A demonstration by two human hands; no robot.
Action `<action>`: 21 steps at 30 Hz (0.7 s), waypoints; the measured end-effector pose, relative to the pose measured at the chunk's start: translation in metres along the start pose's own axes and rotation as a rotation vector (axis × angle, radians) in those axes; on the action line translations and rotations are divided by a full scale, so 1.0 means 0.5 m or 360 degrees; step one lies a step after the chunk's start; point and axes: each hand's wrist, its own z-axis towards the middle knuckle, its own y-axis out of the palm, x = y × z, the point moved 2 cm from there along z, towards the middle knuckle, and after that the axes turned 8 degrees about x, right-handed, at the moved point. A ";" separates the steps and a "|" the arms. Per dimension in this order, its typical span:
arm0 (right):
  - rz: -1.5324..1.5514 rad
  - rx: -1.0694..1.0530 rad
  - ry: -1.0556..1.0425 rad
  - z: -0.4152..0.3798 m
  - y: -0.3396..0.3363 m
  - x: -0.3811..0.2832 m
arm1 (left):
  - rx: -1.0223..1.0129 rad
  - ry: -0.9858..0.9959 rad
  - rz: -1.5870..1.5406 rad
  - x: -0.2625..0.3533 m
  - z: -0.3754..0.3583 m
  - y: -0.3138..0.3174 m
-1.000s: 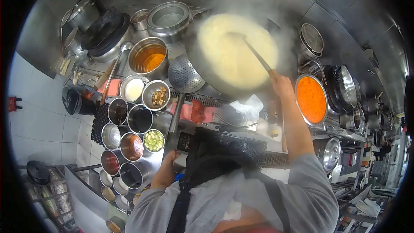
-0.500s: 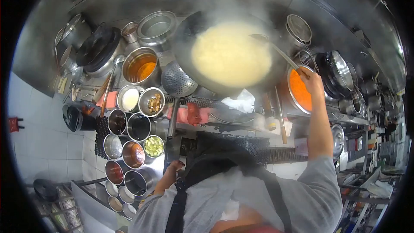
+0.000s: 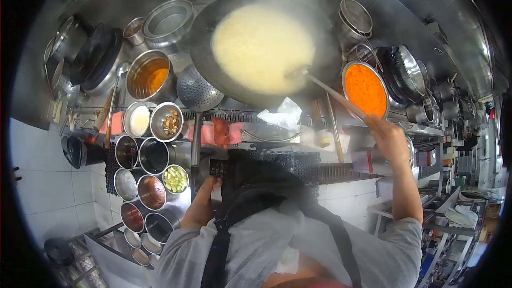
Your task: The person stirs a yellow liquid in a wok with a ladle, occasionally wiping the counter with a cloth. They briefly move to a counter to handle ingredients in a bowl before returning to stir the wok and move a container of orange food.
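Note:
A large wok [image 3: 205, 66] holds a pale yellow, steaming liquid [image 3: 261, 48]. My right hand [image 3: 388, 137] is closed around the handle of a long-handled ladle [image 3: 336, 96]. The ladle's head dips into the liquid near the wok's right front side, where steam and liquid partly hide its shape. Low beside my dark apron [image 3: 256, 181], my left hand [image 3: 211, 185] is close to the counter edge; its fingers are too small and covered to make out. Right of the wok stands a pot [image 3: 385, 88] filled with bright orange contents.
On the left are several metal pots, including one with green pieces [image 3: 176, 179] and one with brown chunks [image 3: 170, 122]. A perforated strainer [image 3: 200, 88] leans by the wok. A white cloth [image 3: 282, 114] lies in front. Strainers and stacked pans [image 3: 408, 69] stand at right.
My right hand has moved down and toward me, drawing the ladle's head from the wok's upper right to its right front. The camera view has shifted slightly.

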 end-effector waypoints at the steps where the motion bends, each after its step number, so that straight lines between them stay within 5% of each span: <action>1: -0.0075 0.0002 -0.0150 0.003 0.015 -0.016 | -0.0035 0.0295 0.0366 0.013 -0.009 0.003; 2: -0.0109 -0.0084 -0.0085 0.014 0.027 -0.039 | -0.0053 0.0283 0.0357 0.004 -0.003 0.018; 4: -0.0154 -0.0129 -0.0076 0.038 0.080 -0.039 | -0.0045 -0.0211 -0.0702 -0.025 0.048 0.057; 8: -0.0179 -0.0250 -0.0052 0.106 0.164 -0.044 | -0.0087 -0.0125 0.0132 -0.075 0.116 0.132; 13: -0.0107 -0.0240 -0.0048 0.208 0.268 -0.036 | -0.0182 0.1653 0.1754 -0.110 0.077 0.139; 17: -0.0001 -0.0083 -0.0173 0.285 0.309 -0.034 | -0.0021 0.1243 0.1570 -0.108 -0.026 0.086; 20: -0.0009 -0.0120 -0.0096 0.340 0.322 -0.036 | -0.0252 0.0775 0.1397 -0.150 0.009 0.111; 21: -0.0014 -0.0167 -0.0028 0.355 0.326 -0.034 | -0.0191 0.0780 0.0909 -0.166 0.017 0.116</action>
